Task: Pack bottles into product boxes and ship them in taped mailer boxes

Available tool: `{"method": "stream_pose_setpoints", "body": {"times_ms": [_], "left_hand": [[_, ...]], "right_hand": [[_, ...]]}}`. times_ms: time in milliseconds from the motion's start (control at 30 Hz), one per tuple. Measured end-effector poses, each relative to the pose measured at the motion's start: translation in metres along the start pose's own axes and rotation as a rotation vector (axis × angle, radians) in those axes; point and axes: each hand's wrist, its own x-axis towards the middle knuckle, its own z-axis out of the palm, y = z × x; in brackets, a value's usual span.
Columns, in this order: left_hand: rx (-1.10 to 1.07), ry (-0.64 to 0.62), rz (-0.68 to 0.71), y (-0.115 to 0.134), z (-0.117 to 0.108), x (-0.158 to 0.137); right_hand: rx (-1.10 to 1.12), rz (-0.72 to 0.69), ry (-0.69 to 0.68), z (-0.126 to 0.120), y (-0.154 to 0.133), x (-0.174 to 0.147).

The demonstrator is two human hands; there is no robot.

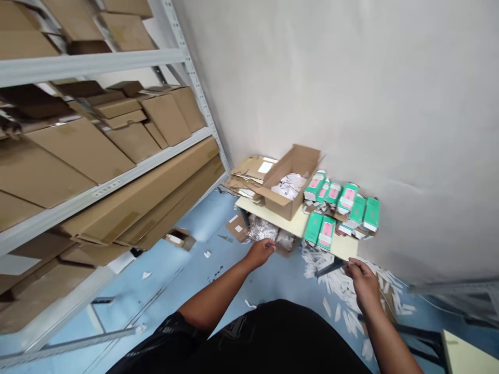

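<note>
My left hand (262,253) is held out over the floor in front of the low table (290,224), its fingers curled together. Nothing shows between them. To the right, my right hand (362,279) hovers near the table's front right end with its fingers bent in and the thumb close to them; no object is visible in it. On the table stands an open cardboard box (286,208) holding crumpled white pieces (290,185). Beside that box are several green-and-white boxes (348,198) with pink panels, some stacked. Flattened cardboard (249,169) is piled at the table's left end.
A metal shelf rack (97,189) full of brown cartons (81,150) rises on the left. White strips (343,291) litter the blue floor under the table. A small open carton (180,239) lies near the rack. Another pale tabletop (465,350) juts in at lower right.
</note>
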Motion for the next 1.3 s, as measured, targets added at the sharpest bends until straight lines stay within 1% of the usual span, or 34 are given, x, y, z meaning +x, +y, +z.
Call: {"method": "stream_pose_setpoints", "body": {"times_ms": [67,133,233,333,467,533,600,667,700,767,833,933,1000,1067,1133,1200,1300], "left_hand": [[-0.004,0.1,-0.044,-0.011,-0.044,0.017],[-0.001,0.198,-0.083,-0.019,-0.083,0.04],[0.0,0.319,-0.109,-0.025,-0.13,0.081],[0.058,0.371,-0.118,-0.027,-0.165,0.124],[0.316,0.371,-0.103,-0.024,-0.199,0.178],[0.482,0.338,-0.084,-0.021,-0.214,0.204],[0.639,0.299,-0.075,-0.019,-0.23,0.232],[0.755,0.266,-0.07,-0.018,-0.248,0.263],[0.777,0.254,-0.065,-0.018,-0.258,0.28],[0.807,0.215,-0.034,-0.022,-0.279,0.319],[0.837,0.151,0.024,-0.029,-0.3,0.361],[0.963,-0.032,0.106,-0.043,-0.325,0.422],[1.064,-0.181,0.159,-0.053,-0.335,0.451],[1.106,-0.28,0.26,-0.062,-0.342,0.468],[1.104,-0.323,0.407,-0.067,-0.349,0.472],[1.089,-0.355,0.545,-0.069,-0.359,0.47],[1.043,-0.406,0.68,-0.063,-0.377,0.465]], "right_hand": [[-0.016,-0.033,-0.043,0.034,-0.026,-0.003],[-0.046,-0.066,-0.092,0.062,-0.052,-0.003],[-0.068,-0.116,-0.135,0.098,-0.088,0.008],[-0.072,-0.182,-0.164,0.134,-0.116,0.035],[-0.06,-0.313,-0.216,0.19,-0.149,0.084],[-0.068,-0.348,-0.246,0.219,-0.166,0.105],[-0.073,-0.368,-0.276,0.244,-0.185,0.119],[-0.077,-0.398,-0.29,0.263,-0.203,0.124],[-0.081,-0.418,-0.282,0.271,-0.211,0.124],[-0.099,-0.453,-0.229,0.282,-0.224,0.121],[-0.126,-0.463,-0.146,0.29,-0.229,0.113],[-0.177,-0.426,0.007,0.305,-0.225,0.094],[-0.19,-0.382,0.114,0.318,-0.218,0.076],[-0.207,-0.329,0.211,0.334,-0.211,0.056],[-0.259,-0.285,0.27,0.352,-0.207,0.037],[-0.325,-0.274,0.286,0.368,-0.206,0.021],[-0.378,-0.305,0.27,0.389,-0.206,0.007]]}}
